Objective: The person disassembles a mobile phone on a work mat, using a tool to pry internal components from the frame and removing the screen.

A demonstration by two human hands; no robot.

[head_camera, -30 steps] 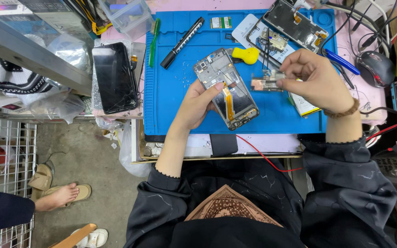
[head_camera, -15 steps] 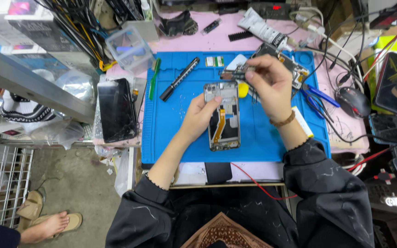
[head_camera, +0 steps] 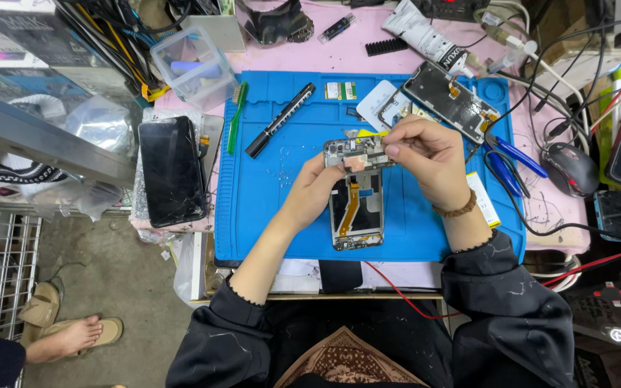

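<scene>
An opened phone frame (head_camera: pixel 356 212) with an orange flex cable lies on the blue work mat (head_camera: pixel 267 208). My left hand (head_camera: pixel 315 188) grips the frame's left side near its top. My right hand (head_camera: pixel 425 159) pinches a small circuit board (head_camera: pixel 357 151) and holds it over the frame's top end, touching or just above it. A bead bracelet sits on my right wrist.
A black marker (head_camera: pixel 279 119) and green brush (head_camera: pixel 236 116) lie on the mat's left. A cracked black phone (head_camera: pixel 171 170) rests left of the mat. Another opened phone (head_camera: pixel 445 99), blue-handled pliers (head_camera: pixel 512 159), a mouse (head_camera: pixel 571 169), a clear plastic box (head_camera: pixel 193 66) and cables crowd the bench.
My right hand has brought the small circuit board down and left onto the top of the phone frame. My left hand stays on the frame. The view has shifted back.
</scene>
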